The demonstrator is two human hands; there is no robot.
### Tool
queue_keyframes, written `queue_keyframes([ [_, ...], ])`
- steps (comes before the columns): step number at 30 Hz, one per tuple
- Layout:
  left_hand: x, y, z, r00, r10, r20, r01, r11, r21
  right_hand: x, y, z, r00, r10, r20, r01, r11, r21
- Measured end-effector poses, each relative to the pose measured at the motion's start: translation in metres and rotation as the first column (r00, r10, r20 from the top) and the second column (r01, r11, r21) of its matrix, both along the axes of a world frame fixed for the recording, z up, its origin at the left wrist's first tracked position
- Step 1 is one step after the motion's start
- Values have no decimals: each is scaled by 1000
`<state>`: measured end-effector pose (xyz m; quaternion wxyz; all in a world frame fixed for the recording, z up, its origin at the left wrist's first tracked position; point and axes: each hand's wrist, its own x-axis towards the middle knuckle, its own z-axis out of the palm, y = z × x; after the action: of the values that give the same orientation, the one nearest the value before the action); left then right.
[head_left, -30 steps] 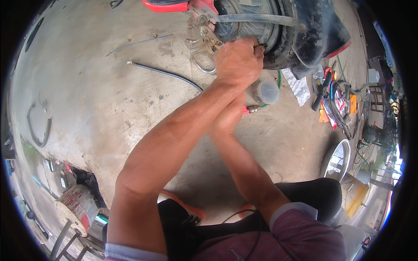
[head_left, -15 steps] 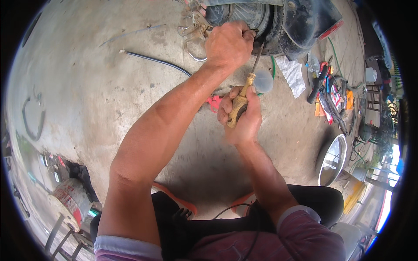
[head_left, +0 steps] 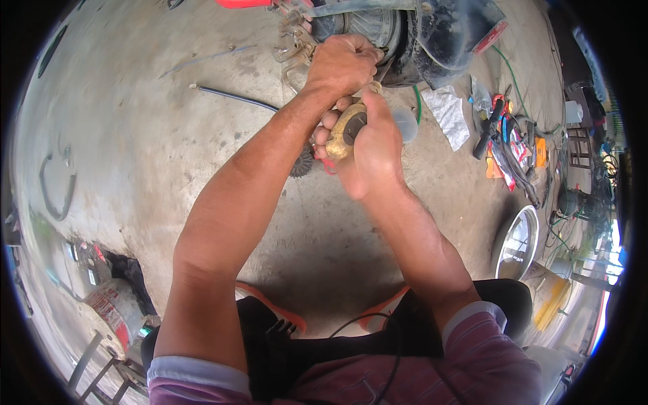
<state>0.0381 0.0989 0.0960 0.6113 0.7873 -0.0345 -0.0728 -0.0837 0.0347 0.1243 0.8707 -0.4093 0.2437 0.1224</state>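
Hand tool: 1, with a yellow handle (head_left: 341, 138) bearing a dark oval patch. Position: in the right hand (head_left: 368, 135), just below the wheel; handle tilted, its upper end toward the wheel, shaft mostly hidden.

Hands: 2. Right: fingers wrapped around the handle, thumb laid along it; no gap seen between palm and grip. Left hand (head_left: 343, 65): above the right, at the wheel's lower edge, back of hand uppermost, fingers curled inward. How tightly they are closed, and whether on anything, cannot tell.

Wheel: 1 visible in part (head_left: 371, 25), dark and ribbed, at the top edge. Beside it on the right, 1 black scuffed panel (head_left: 449, 44).

Near the hands: 1 translucent cup (head_left: 407, 125), right of the right hand; 1 dark toothed round part (head_left: 302, 163), partly behind the left forearm. Left of the wheel, metal fittings (head_left: 291, 50), overlapping, count uncertain.

Floor, farther out: 1 black hose (head_left: 236, 98) to the left; 1 crumpled pale sheet (head_left: 447, 118) to the right, then 1 heap of mixed packets and tubing (head_left: 513, 148), pieces not countable. Lower right: 1 round basin (head_left: 518, 243), tilted. Lower left: 1 drum (head_left: 111, 310). Orange footwear: 2 (head_left: 297, 321), one per foot.
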Motion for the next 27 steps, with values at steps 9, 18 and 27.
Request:
queue_keyframes([
  [9,4,4,-6,995,-59,83,63,997,-51,11,-35,50,825,562,-53,-561,806,-187],
  [18,4,-3,-14,971,20,237,-12,999,-36,33,-65,30,608,789,92,-784,614,-89],
  [27,2,-2,-20,948,6,317,38,990,-132,27,-32,32,761,645,68,-634,762,-132],
])
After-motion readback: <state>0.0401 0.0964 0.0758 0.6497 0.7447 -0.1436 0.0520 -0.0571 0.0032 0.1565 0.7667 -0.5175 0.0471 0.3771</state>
